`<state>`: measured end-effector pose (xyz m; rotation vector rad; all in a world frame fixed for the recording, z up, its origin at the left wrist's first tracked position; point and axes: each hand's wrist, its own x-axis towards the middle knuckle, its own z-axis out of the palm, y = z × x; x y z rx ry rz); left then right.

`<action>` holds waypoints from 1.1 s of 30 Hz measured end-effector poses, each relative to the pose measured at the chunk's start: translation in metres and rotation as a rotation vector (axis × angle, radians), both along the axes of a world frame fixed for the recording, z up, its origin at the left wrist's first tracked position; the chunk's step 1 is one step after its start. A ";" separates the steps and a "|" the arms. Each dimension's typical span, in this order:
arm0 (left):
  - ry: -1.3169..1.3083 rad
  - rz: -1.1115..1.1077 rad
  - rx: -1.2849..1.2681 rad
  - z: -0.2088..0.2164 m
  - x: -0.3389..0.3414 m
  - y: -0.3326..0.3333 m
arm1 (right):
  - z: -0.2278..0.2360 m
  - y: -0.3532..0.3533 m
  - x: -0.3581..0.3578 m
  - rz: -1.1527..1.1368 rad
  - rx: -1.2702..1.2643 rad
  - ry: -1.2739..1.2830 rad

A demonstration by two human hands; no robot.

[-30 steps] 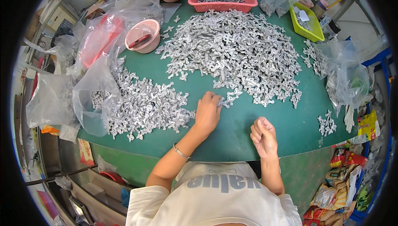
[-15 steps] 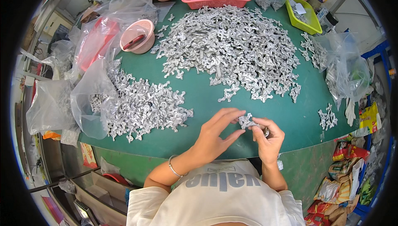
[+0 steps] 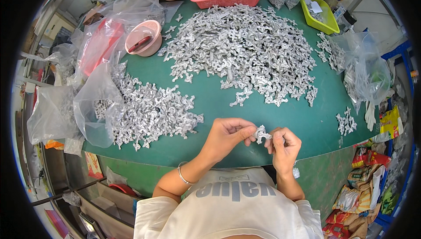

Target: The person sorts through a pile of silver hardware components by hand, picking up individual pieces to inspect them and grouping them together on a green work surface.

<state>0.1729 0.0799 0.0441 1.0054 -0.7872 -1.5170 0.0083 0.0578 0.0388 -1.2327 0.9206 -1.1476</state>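
Between my hands, above the near edge of the green table, is a small silver metal casting (image 3: 262, 133) with a curved, arch-like middle and short arms. My left hand (image 3: 227, 139) is closed, thumb and fingers pinching the casting's left end. The curled fingers of my right hand (image 3: 285, 149) meet the casting's right end. Something small and shiny sits inside that hand, mostly hidden by the fingers; its kind cannot be made out. Beyond my hands lies a large heap of similar castings (image 3: 241, 50), with a smaller heap (image 3: 153, 112) to the left.
A pink basket (image 3: 228, 3) of parts stands at the back, and a yellow-green basket (image 3: 319, 22) at back right. Red-handled pliers or cutters (image 3: 140, 44) lie on a pink bowl (image 3: 144, 51). Plastic bags (image 3: 96, 103) crowd the left; a few castings (image 3: 346, 123) lie at right.
The casting has been turned, so its arch now shows. My left fingers have gone from spread to a closed pinch on it, and my right fingers have curled further in.
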 end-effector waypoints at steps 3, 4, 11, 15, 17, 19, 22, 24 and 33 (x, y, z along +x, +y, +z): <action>0.024 -0.010 0.020 -0.002 0.000 0.000 | 0.001 0.000 0.000 0.005 0.016 -0.022; 0.030 -0.010 0.016 -0.002 0.000 0.000 | 0.001 0.001 0.001 0.006 0.020 -0.030; 0.054 -0.017 -0.009 -0.001 -0.002 0.000 | 0.004 0.003 0.001 -0.023 -0.079 0.016; 0.053 -0.024 -0.007 0.003 -0.005 -0.002 | 0.000 0.006 0.000 -0.070 -0.202 0.060; 0.047 -0.022 -0.010 0.005 -0.006 -0.003 | 0.000 0.006 -0.001 -0.085 -0.225 0.073; 0.047 -0.028 -0.012 0.005 -0.007 -0.004 | 0.000 0.007 -0.001 -0.095 -0.222 0.074; 0.037 -0.036 -0.017 0.005 -0.008 -0.004 | 0.000 0.007 -0.001 -0.088 -0.241 0.049; 0.041 -0.043 -0.024 0.006 -0.009 -0.006 | 0.000 0.006 -0.003 -0.063 -0.223 0.002; 0.046 -0.076 -0.058 0.013 -0.015 -0.010 | -0.003 0.007 -0.011 0.125 -0.057 -0.226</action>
